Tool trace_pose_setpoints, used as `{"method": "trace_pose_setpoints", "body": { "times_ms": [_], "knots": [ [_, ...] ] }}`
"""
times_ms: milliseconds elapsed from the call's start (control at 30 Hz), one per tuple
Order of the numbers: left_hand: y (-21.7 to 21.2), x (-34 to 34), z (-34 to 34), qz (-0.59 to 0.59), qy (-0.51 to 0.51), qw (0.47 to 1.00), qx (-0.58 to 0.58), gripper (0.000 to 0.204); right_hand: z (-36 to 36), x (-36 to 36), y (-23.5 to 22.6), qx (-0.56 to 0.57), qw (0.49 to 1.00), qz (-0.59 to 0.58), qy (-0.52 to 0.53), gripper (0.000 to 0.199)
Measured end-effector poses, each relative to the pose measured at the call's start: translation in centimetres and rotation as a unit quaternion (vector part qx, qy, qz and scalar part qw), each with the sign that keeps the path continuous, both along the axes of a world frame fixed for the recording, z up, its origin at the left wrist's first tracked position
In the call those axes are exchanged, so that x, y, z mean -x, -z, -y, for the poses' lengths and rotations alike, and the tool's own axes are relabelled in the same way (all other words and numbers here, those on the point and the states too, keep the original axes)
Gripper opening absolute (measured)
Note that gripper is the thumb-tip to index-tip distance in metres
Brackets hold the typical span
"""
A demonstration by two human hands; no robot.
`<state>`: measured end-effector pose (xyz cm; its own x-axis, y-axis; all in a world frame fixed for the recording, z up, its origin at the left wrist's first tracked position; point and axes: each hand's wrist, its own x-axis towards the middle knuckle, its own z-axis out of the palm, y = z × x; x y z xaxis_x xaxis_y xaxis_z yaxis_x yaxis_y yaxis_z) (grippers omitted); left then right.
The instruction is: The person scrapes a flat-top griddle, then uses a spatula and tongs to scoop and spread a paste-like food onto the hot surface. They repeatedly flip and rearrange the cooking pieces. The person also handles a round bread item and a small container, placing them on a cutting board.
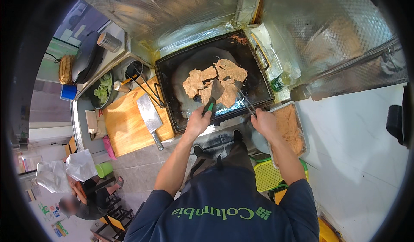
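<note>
Flat, browned pieces of meat [233, 70] lie in a torn patch on the black square griddle [170, 71]. My left hand [198, 123] is closed around the green-and-black handle of a scraper [217, 89], whose broad metal blade rests on the near middle of the meat. In my right hand [265, 123] are thin metal tongs [247, 102], their tips at the right edge of the patch. Whether the tips pinch any meat is too small to tell. Beside my right forearm stands a metal tray [303, 134] holding a pale, raw-looking meat mixture [288, 125].
Left of the griddle, a cleaver [149, 113] lies on a wooden cutting board [118, 132]. Beyond it sits a bowl of lettuce [102, 88]. A green bottle [277, 83] stands right of the griddle. Foil-covered panels [194, 9] rise behind. Another person [92, 199] sits at lower left.
</note>
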<state>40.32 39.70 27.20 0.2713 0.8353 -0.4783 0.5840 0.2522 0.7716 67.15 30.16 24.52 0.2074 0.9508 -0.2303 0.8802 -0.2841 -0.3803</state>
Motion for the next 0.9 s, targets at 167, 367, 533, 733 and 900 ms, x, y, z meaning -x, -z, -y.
{"method": "trace_pose_setpoints", "body": {
  "times_ms": [167, 367, 533, 733, 900],
  "knots": [
    [2.1, 0.7, 0.1, -0.028, 0.012, 0.999, -0.037, 0.034, 0.6, -0.5, 1.7, -0.053, 0.998, -0.009, 0.016, 0.025],
    [-0.9, 0.5, -0.3, -0.031, 0.032, 0.999, 0.000, 0.034, 1.0, -0.1, 0.1, 0.009, 1.000, -0.010, -0.022, 0.027],
    [1.8, -0.6, -1.7, 0.089, -0.017, 0.993, 0.074, 0.033, -2.7, -1.2, 0.9, -0.041, 0.999, -0.007, 0.025, 0.027],
    [0.4, -1.1, -2.0, -0.018, 0.018, 1.000, -0.018, 0.031, -3.1, -1.2, 0.5, 0.023, 0.999, 0.007, 0.021, 0.030],
    [0.7, -0.1, -1.8, -0.001, -0.008, 1.000, 0.000, 0.032, -2.5, -1.4, 0.7, 0.027, 0.999, 0.018, 0.019, 0.030]
  ]
}}
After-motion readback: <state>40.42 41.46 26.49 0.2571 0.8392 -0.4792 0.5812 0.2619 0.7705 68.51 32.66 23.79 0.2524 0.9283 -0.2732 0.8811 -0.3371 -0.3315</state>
